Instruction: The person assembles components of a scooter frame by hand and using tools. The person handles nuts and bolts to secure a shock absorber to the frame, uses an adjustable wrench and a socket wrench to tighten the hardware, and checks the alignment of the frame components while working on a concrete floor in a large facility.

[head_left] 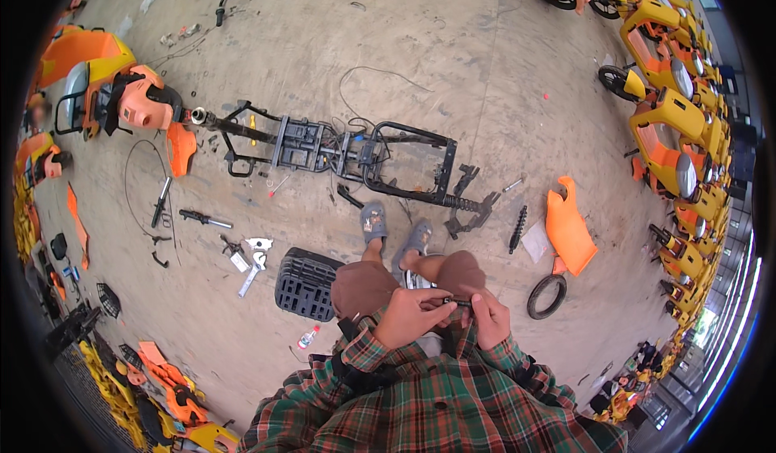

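- Dark, nearly black, is the small part (461,301) which we have between our two hands, over the lap and near the right knee; its exact kind we cannot tell.
- Our left hand (412,317) has thumb and fingers narrow, pinching the part near its left end.
- Our right hand (490,319) holds the other end, also narrow, with the thumb along it.
- What could go wrong, in our judgement: only fingertips carry the part, so one loose pinch may let it slip down to the floor.
- There it could be difficult to find, because other dark pieces lie around, such as the shock absorber (518,230) and the bare black frame (322,160).
- If our hands pull or twist unequally, perhaps the part will bend or spring away.
- Its long axis goes from left to right, almost level, across our body; which end is the front, we cannot tell.
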Demonstrator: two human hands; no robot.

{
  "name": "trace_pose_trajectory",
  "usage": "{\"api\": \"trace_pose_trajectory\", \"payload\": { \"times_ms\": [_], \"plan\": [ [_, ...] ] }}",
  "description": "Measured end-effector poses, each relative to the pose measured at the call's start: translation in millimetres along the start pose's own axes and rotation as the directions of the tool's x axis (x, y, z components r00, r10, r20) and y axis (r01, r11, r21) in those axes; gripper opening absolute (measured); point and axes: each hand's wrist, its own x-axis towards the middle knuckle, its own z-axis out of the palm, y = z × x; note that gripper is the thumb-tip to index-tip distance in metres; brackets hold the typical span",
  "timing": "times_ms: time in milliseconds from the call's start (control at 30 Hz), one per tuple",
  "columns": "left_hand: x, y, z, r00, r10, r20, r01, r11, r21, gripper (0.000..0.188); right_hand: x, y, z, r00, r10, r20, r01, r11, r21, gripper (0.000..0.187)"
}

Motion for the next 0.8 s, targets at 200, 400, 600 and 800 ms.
{"api": "trace_pose_trajectory", "payload": {
  "times_ms": [200, 400, 600, 800],
  "plan": [
    [-9.9, -2.6, -7.5, 0.991, 0.093, -0.092, -0.099, 0.993, -0.063, 0.023, 12.3, 4.4, 4.8, 0.961, 0.271, 0.053, -0.276, 0.949, 0.152, 0.034],
    [-17.9, 9.5, -2.8, 0.989, 0.133, -0.071, -0.125, 0.986, 0.113, 0.024, 8.7, -31.9, 8.1, 0.974, 0.209, 0.088, -0.221, 0.963, 0.154, 0.035],
    [-22.3, 26.5, 7.9, 0.993, 0.103, -0.063, -0.074, 0.933, 0.353, 0.022, -2.5, 11.1, -0.1, 0.923, -0.365, -0.122, 0.365, 0.931, -0.017, 0.035],
    [-16.8, 36.5, 22.8, 0.996, 0.049, -0.080, -0.017, 0.931, 0.364, 0.024, 0.2, 13.0, 3.4, 0.930, -0.331, -0.161, 0.342, 0.939, 0.039, 0.032]
  ]
}}
